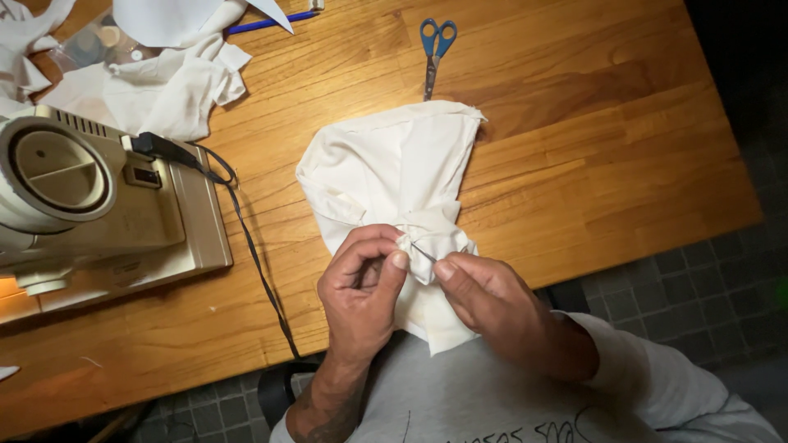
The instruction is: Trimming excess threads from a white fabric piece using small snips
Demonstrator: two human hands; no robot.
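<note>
- A person hand-stitched a bundle of cream cloth that lay on the wooden tabletop, just below the blue-handled scissors.
- The left hand curled at the bunched near end of the cloth, its fingers clamped on the gathered fabric.
- The right hand, fingers pinched together on a thin needle, angled in from the side.
- The stitch seemingly called for taut gathers and short, steady pulls.
- A sewing machine stood well left of the cloth.

sewing machine cropped left, scissor blades under cloth
</note>
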